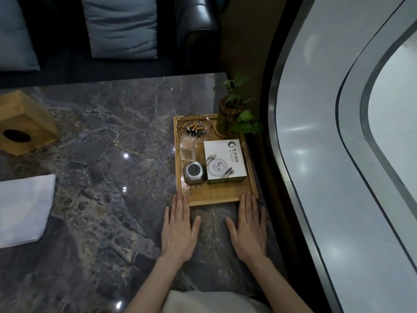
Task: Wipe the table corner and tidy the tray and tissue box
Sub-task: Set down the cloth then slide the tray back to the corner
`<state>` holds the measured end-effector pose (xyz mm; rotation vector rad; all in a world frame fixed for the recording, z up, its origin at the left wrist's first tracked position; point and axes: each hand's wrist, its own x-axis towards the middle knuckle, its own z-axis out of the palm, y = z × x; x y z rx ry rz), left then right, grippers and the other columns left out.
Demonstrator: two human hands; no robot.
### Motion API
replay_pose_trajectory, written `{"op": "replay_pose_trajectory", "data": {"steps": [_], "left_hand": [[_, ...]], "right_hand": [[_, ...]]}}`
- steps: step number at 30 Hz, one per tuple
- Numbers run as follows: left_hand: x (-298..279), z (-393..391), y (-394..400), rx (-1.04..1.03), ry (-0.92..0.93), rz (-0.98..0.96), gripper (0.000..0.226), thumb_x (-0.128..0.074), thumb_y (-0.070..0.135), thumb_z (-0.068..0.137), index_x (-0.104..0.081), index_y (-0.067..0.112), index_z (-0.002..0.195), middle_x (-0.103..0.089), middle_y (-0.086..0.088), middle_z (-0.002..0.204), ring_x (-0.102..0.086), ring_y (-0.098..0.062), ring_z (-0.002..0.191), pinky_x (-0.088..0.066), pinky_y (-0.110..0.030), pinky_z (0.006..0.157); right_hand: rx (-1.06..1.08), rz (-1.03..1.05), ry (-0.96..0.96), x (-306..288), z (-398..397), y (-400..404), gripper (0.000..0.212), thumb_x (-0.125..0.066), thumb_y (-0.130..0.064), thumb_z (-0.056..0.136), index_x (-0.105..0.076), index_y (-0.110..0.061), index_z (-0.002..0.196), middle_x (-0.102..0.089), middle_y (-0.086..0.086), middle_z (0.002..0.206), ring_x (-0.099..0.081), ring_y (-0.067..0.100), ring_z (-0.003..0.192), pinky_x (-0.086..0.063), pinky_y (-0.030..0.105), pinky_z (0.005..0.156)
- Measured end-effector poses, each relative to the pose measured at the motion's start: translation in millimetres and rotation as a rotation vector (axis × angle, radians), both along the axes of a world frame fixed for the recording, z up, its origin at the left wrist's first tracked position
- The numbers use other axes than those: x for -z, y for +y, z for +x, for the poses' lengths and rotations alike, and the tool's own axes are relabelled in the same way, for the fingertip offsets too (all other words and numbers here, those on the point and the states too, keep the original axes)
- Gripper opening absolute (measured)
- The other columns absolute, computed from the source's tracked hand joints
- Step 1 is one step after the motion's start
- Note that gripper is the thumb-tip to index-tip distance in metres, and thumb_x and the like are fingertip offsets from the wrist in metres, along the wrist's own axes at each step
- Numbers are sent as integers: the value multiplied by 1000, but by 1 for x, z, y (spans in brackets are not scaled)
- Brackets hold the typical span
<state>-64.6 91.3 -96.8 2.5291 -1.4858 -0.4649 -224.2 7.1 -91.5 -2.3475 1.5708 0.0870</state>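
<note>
A wooden tray [214, 198] sits at the right edge of the dark marble table [108, 132]. It holds a glass ashtray with cigarette butts [194, 127], a clear toothpick holder [187, 148], a small silver device [194, 172], a white printed box [225, 161] and a potted plant [232, 114]. My left hand [179, 229] and my right hand [249, 227] lie flat and empty on the table, fingertips touching the tray's near edge at its two corners. A wooden tissue box [24, 125] lies tipped at the far left. A folded white cloth [22, 208] rests on the left.
A dark sofa with grey-blue cushions [121, 26] stands behind the table. A curved window frame [293, 154] runs close along the table's right side, beside the tray.
</note>
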Motion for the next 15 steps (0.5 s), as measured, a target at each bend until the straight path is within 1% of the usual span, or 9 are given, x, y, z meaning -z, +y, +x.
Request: {"op": "replay_pose_trajectory", "data": {"steps": [4,6,8,11,13,15], "left_hand": [[-4,5,-6,22,70,4,80,19,63,78,19,14,141,24,-1,149,18,-8,139,16,-28,111],[-8,7,-12,19,91,17,84,26,65,70,24,15,137,32,0,146,21,-9,138,17,-28,111],[-11,8,-17,22,98,28,84,28,66,68,26,16,136,33,0,145,22,-9,137,16,-29,113],[-11,10,-22,29,97,33,82,26,65,70,26,17,136,31,-1,147,22,-10,138,11,-32,115],[-10,11,-26,25,103,25,81,24,64,71,25,16,137,30,-2,147,20,-11,139,10,-33,115],[-10,12,-29,18,106,18,81,23,64,72,24,16,137,29,-1,148,19,-11,139,9,-33,115]], "right_hand": [[-2,-18,-5,3,2,-6,71,-13,-55,93,-2,-8,145,-13,6,152,-7,15,140,13,30,113],[-12,-33,-20,4,4,-10,71,-12,-56,92,0,-10,145,-8,6,153,-5,16,142,16,29,113],[-24,-41,-37,4,6,-14,73,-7,-59,90,3,-11,144,0,4,153,-3,17,144,18,29,112],[-43,-38,-60,3,7,-20,77,4,-63,84,11,-13,143,13,0,152,9,15,143,26,27,109],[-48,-15,-62,1,8,-24,78,5,-64,81,16,-16,141,19,-2,150,17,13,141,30,25,106],[-56,1,-59,-1,9,-28,78,6,-65,80,19,-18,141,23,-3,150,20,12,140,32,24,105]]}}
